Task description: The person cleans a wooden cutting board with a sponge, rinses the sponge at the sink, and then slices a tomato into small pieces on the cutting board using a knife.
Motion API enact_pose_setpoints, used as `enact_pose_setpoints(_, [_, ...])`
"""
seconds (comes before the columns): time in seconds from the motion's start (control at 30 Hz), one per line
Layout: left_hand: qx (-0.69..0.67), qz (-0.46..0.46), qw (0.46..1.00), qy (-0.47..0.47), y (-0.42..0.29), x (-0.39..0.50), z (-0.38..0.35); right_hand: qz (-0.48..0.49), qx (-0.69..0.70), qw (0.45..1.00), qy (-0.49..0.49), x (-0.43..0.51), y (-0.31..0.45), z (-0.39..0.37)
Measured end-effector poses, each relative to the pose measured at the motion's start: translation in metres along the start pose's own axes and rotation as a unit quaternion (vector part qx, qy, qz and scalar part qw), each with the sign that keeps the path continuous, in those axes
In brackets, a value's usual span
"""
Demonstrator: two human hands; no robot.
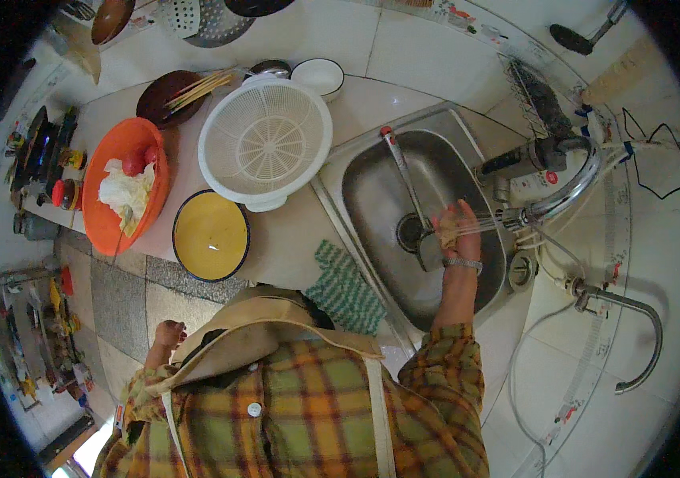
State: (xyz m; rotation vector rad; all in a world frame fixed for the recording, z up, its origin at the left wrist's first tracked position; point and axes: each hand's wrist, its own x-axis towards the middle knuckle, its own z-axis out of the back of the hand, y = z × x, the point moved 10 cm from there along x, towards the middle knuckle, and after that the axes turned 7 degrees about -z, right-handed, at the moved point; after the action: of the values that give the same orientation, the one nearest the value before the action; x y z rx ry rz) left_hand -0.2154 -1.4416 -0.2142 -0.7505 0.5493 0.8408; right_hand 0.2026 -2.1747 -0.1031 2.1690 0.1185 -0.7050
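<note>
Under water running from the chrome faucet, my right hand grips a small tan, lumpy item over the steel sink. A watch with a metal band is on that wrist. Beside the hand, a metal utensil with a red-tipped handle slants across the basin, its flat grey end near the drain. My left hand hangs low at the left, beyond the counter, fingers partly curled; whether it holds anything is unclear. A white plastic colander sits on the counter left of the sink.
A yellow enamel bowl sits near the counter's front edge. Left of it, an orange basin holds red round items and a whitish cloth or bag. Behind are a dark bowl with chopsticks and a white bowl. A green-and-white cloth lies beside the sink.
</note>
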Motion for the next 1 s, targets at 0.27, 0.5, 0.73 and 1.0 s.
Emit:
enact_pose_setpoints(0.27, [-0.009,0.01,0.999,0.03,-0.021,-0.036,0.0,0.128,-0.708,0.677,-0.154,0.026,0.08,0.066])
enact_pose_setpoints(0.5, [-0.117,0.051,0.991,0.031,-0.048,-0.048,-0.015,0.22,-0.71,0.634,-0.215,0.079,0.119,0.105])
enact_pose_setpoints(0.73, [-0.053,0.082,0.995,0.026,-0.037,-0.055,-0.015,0.364,-0.737,0.541,-0.179,0.098,0.143,0.073])
enact_pose_setpoints(1.0, [-0.122,0.107,0.986,0.034,-0.018,-0.061,-0.032,0.19,-0.799,0.505,-0.265,0.11,0.155,0.087])
